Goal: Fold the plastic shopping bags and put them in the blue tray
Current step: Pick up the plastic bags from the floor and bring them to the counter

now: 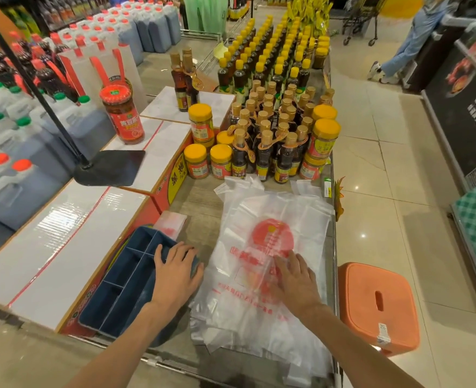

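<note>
The plastic bags (270, 264) lie stacked flat on the counter (200, 197), just right of the blue tray (125, 278). They look thin, light and slippery. The right hand (295, 281) presses the top bag with flat fingers; the left hand (176, 273) rests on the tray rim, fingers loosely bent. Best pinched at an edge.

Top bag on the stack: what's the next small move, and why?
Probably fold it. The top bag lies flat and unfolded on the stack, the right hand already rests flat on it, and the left hand rests on the rim of the blue tray, which looks empty.
</note>
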